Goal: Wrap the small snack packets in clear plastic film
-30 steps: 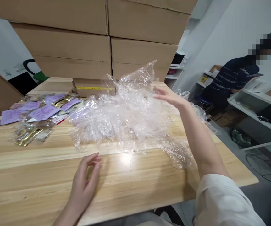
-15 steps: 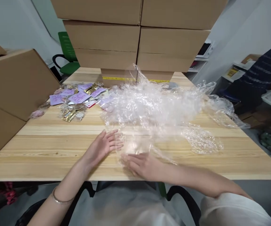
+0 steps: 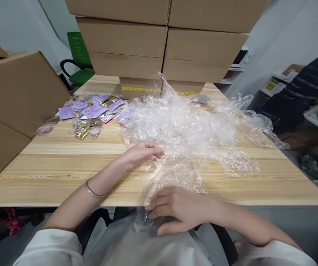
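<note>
A crumpled clear plastic bag point(image 3: 181, 173) spreads from the large heap of clear plastic bags point(image 3: 181, 122) down to the table's front edge. My left hand point(image 3: 145, 153) is at the near edge of the heap, its fingers curled together on the thin plastic. Closer to my body, my right hand point(image 3: 175, 208) lies palm down over the bag's near end, fingers stretched out and thumb apart. Part of the plastic hangs past the table edge by my lap. What lies under the right palm is hidden.
Small packets with purple cards point(image 3: 94, 110) and gold wrappers point(image 3: 84, 131) lie at the left. Stacked cardboard boxes point(image 3: 125, 40) stand at the back, and another large box point(image 3: 23, 92) at the left. A person in a dark patterned top point(image 3: 308, 81) is at the right.
My left hand has moved right and away from me, its spread fingers now curled in. My right hand has come toward my body, pulling the plastic past the table edge.
</note>
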The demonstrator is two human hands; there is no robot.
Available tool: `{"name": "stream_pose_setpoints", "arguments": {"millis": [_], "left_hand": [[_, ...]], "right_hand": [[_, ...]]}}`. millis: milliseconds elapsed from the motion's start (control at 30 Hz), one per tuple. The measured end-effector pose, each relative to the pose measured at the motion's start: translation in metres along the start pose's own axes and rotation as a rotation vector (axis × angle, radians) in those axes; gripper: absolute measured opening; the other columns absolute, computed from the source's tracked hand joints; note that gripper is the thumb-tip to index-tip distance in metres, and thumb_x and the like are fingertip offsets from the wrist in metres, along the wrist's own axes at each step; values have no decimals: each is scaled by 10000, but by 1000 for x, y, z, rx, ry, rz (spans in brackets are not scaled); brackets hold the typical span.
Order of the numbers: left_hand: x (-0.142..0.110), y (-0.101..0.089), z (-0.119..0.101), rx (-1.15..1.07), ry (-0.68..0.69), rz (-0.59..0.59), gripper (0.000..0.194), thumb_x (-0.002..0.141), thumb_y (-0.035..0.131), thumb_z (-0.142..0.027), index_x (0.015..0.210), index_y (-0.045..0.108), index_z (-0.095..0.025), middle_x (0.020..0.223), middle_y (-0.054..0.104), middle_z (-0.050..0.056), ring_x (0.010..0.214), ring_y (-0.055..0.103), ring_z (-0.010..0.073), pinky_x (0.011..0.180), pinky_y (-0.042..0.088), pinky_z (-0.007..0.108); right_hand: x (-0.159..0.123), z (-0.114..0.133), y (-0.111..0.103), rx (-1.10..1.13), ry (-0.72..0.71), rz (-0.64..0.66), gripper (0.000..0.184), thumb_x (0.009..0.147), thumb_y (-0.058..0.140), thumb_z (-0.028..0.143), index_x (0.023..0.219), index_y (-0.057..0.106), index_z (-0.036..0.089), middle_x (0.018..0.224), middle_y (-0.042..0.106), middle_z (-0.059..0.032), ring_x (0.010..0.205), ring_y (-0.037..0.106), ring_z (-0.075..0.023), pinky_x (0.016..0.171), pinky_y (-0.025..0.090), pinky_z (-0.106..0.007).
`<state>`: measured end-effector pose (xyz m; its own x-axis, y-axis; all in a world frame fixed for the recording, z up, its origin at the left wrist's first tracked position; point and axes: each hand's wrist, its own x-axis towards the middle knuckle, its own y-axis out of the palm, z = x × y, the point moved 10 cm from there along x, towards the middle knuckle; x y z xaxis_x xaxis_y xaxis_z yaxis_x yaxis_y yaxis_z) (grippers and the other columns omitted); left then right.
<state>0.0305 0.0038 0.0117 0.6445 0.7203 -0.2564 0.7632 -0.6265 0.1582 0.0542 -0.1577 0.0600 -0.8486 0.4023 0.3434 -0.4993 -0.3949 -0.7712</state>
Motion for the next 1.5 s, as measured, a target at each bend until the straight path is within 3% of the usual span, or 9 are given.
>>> {"name": "stream_pose_setpoints", "arguments": {"millis": [267,533,700,833,1067,1167,1300,1400,1500], "left_hand": [[-56,-9,-72,226,493,-106,397,609,815,-474,507,534,-214,1446,532,-13,1364,440,398,981,487,568],[-72,-61,-52,729,569,-383,189,814,640,-274,653,579,-199,1160,583,92,1070,569,235,999,462,417],[-57,-56,-9,629,256,-143,237,867,619,-355,684,607,-205,792,658,36,775,626,183,769,524,351],[-60,-51,5,347,77,-38,214,858,654,-406,853,694,-196,941,754,95,763,724,215,696,574,370],[-72,-81,-34,11,406,-243,428,767,772,-365,594,429,-177,1032,763,113,678,751,245,614,609,405],[-60,-88,-27,89,352,-315,408,770,763,-376,613,445,-176,1073,752,126,725,758,248,616,613,378],[-47,-100,-8,177,222,-433,349,754,750,-435,755,531,-164,1040,746,129,638,733,197,555,593,318],[-44,-100,0,174,202,-446,398,773,724,-497,854,547,-150,1043,731,131,597,709,168,494,571,282],[-44,-96,1,213,227,-447,392,832,669,-519,913,531,-161,1047,722,104,516,672,130,407,512,235]], "right_hand": [[-92,-34,-173,-174,296,-867,181,935,536,236,1049,646,325,912,678,-36,877,650,-224,779,530,-414],[-120,-136,-141,-144,919,-772,386,887,547,570,1052,594,224,1080,660,-115,962,646,-271,769,526,-423],[-106,-182,-101,170,1148,-371,455,808,617,646,710,645,203,759,708,-84,719,674,-251,673,526,-383],[-100,-189,-118,394,1111,-580,403,795,660,609,794,583,214,887,716,-86,566,657,-173,494,492,-306],[-142,-131,-233,-25,582,-1395,325,917,443,634,1011,481,326,878,621,-19,574,614,-158,430,408,-280],[-145,-148,-251,-165,597,-1299,322,933,465,549,1160,493,322,1210,609,-100,1047,651,-244,750,543,-364],[-152,-191,-239,-333,1130,-874,503,879,573,366,1340,477,188,1370,520,-216,1193,582,-335,918,489,-481],[-160,-162,-234,-687,1439,-685,394,924,471,269,1276,570,122,1265,577,-250,1135,593,-392,925,442,-550],[-141,-118,-237,-933,1409,-736,411,954,355,237,1270,594,127,1177,606,-243,1040,627,-382,848,462,-525]]}}
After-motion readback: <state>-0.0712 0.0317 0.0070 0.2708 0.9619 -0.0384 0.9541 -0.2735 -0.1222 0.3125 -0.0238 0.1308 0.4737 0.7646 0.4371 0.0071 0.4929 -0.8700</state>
